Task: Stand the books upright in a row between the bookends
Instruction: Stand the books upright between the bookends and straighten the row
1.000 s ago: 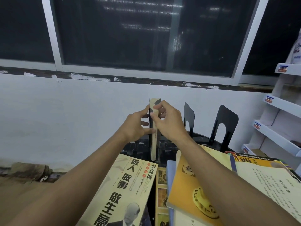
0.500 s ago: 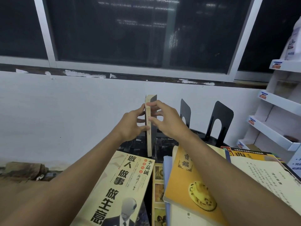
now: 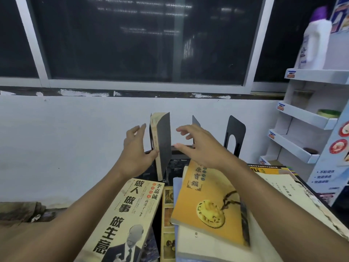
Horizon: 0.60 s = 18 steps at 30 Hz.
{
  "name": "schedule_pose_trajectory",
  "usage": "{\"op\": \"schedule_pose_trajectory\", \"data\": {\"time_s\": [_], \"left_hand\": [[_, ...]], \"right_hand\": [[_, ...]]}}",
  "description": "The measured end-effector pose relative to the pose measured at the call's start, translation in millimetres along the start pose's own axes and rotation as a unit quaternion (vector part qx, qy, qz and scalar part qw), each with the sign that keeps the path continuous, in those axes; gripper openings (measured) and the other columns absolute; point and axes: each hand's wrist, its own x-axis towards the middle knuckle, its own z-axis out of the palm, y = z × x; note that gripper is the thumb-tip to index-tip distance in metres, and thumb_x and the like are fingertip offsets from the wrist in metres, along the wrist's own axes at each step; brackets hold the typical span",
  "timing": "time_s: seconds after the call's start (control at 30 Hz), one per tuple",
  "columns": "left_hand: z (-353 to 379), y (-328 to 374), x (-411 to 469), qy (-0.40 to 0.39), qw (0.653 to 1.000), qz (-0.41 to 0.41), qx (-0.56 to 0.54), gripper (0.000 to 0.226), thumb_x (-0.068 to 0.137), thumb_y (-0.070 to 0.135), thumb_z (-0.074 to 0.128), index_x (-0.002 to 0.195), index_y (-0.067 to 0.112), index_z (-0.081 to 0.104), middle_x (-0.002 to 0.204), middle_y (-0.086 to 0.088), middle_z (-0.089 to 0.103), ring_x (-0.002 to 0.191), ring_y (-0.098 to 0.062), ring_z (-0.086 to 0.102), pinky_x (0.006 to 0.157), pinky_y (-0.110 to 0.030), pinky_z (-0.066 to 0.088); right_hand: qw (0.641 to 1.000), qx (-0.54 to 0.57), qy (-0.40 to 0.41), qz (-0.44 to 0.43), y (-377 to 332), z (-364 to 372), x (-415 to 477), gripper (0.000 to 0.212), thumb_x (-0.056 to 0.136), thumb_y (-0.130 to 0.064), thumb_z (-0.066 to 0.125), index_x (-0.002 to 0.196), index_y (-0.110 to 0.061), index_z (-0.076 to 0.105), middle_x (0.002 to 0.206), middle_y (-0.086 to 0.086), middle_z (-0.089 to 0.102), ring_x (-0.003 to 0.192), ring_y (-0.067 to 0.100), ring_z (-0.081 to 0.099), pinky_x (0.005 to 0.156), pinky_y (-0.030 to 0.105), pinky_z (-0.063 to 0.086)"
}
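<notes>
A thin cream-paged book with a dark grey cover [image 3: 161, 144] stands upright at the back of the dark desk [image 3: 176, 165], in front of the white wall [image 3: 66, 138]. The left hand [image 3: 137, 150] is just to the left of this upright book, fingers [image 3: 140, 127] spread open; its thumb tip touches or nearly touches the book's lower edge, and I cannot tell which. The right hand [image 3: 200, 146] hovers to the right of the book, fingers loosely spread and apart from it, holding nothing.

Two black metal bookends with arched cut-outs are visible right of the upright book: one [image 3: 195, 122] partly hidden behind the right hand, the other [image 3: 235, 136] farther right.

In front of the upright book several books lie flat: a beige book with bold black characters [image 3: 120, 220], an orange-yellow book with a round pendant picture [image 3: 211, 208] on top of a pale pile, and more beneath and to the right; their full number is unclear.

Above the wall runs a dark window with a white frame [image 3: 141, 44]. Far right of the upright book stands a white display shelf [image 3: 302, 118] carrying a white bottle with a purple cap [image 3: 317, 40].
</notes>
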Motion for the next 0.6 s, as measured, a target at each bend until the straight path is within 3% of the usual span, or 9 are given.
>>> {"op": "schedule_pose_trajectory", "data": {"time_s": [0.1, 0.2, 0.37, 0.5, 0.6], "left_hand": [[-0.8, 16.3, -20.2, 0.014, 0.997, 0.071, -0.032, 0.066, 0.094, 0.033, 0.069, 0.152, 0.033, 0.038, 0.156, 0.005, 0.029, 0.147, -0.017, 0.026, 0.119, -0.037, 0.03], [5.2, 35.5, -33.9, -0.07, 0.99, 0.124, -0.012, 0.055, 0.093, 0.048, 0.065, 0.145, 0.039, 0.048, 0.15, 0.014, 0.04, 0.141, -0.007, 0.034, 0.117, -0.041, 0.036], [17.0, 65.7, -38.5, -0.164, 0.977, 0.134, 0.012, 0.063, 0.089, 0.063, 0.062, 0.146, 0.041, 0.046, 0.151, 0.017, 0.043, 0.141, -0.006, 0.037, 0.116, -0.037, 0.036], [27.7, 80.8, -38.0, -0.212, 0.968, 0.128, 0.04, 0.066, 0.089, 0.063, 0.063, 0.147, 0.036, 0.047, 0.136, 0.021, 0.05, 0.126, -0.001, 0.045, 0.1, -0.024, 0.04], [33.9, 80.8, -36.6, -0.253, 0.96, 0.098, 0.063, 0.081, 0.078, 0.08, 0.059, 0.147, 0.039, 0.046, 0.137, 0.014, 0.06, 0.126, -0.012, 0.056, 0.102, -0.037, 0.052]], "right_hand": [[0.999, -0.028, 0.004, 0.036, 9.7, -21.7, -37.3, 0.051, 0.097, -0.049, 0.06, 0.144, -0.036, 0.044, 0.133, -0.014, 0.05, 0.121, 0.003, 0.046, 0.097, 0.024, 0.041], [0.995, -0.062, 0.0, 0.077, 19.7, -37.4, -73.3, 0.055, 0.095, -0.054, 0.059, 0.145, -0.038, 0.042, 0.136, -0.014, 0.048, 0.122, 0.001, 0.043, 0.098, 0.024, 0.038], [0.984, -0.096, -0.009, 0.151, 39.7, -55.9, -118.7, 0.06, 0.092, -0.063, 0.057, 0.142, -0.033, 0.045, 0.132, -0.007, 0.052, 0.13, 0.012, 0.043, 0.103, 0.032, 0.041], [0.971, -0.115, -0.02, 0.21, 44.6, -56.9, -136.0, 0.065, 0.091, -0.067, 0.055, 0.145, -0.032, 0.043, 0.14, -0.005, 0.05, 0.139, 0.017, 0.033, 0.109, 0.045, 0.035], [0.967, -0.123, -0.053, 0.217, 42.4, -52.1, -139.5, 0.069, 0.092, -0.069, 0.052, 0.149, -0.033, 0.038, 0.145, -0.004, 0.048, 0.143, 0.019, 0.025, 0.106, 0.046, 0.03]]}}
